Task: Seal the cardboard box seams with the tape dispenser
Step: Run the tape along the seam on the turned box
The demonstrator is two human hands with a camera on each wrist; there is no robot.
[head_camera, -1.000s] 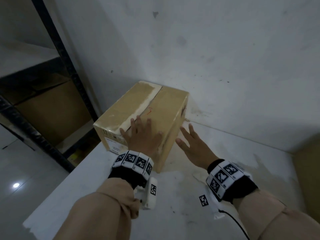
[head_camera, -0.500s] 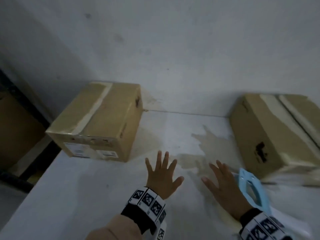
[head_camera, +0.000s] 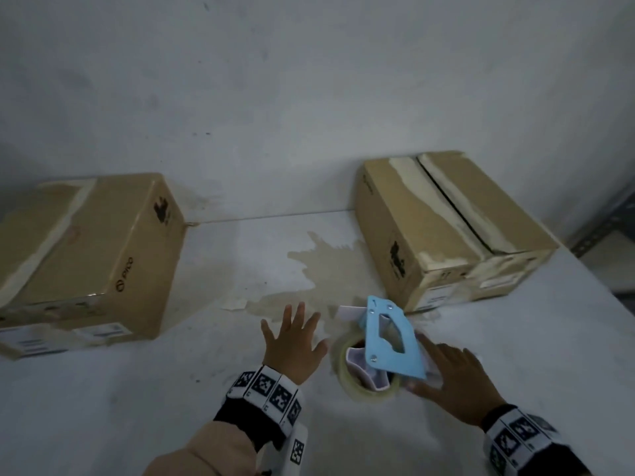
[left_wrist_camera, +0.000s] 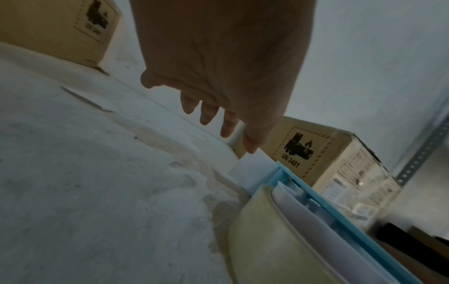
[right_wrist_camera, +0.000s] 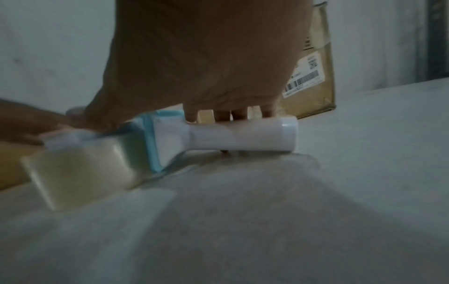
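A blue tape dispenser (head_camera: 390,341) lies on its side on the white table (head_camera: 137,389), its tape roll (head_camera: 360,389) underneath. My right hand (head_camera: 450,376) lies over its white handle (right_wrist_camera: 243,136), fingers stretched across and thumb by the blue frame (right_wrist_camera: 150,142); no firm grip shows. Just left of the dispenser (left_wrist_camera: 323,209), my left hand (head_camera: 292,338) hovers with spread fingers (left_wrist_camera: 209,115), holding nothing. The right cardboard box (head_camera: 429,235) has a dark open seam along its top. The left cardboard box (head_camera: 96,255) has pale tape over its top seam.
A wall (head_camera: 309,97) runs right behind both boxes. A yellowish stain (head_camera: 319,269) marks the table between them. A perforated metal shelf post (head_camera: 601,231) stands at the far right. The right box (left_wrist_camera: 311,153) carries a battery warning label.
My view has swung right from the left box. Both hands left that box and crossed the table; the right hand now lies on the dispenser's handle, the left beside it.
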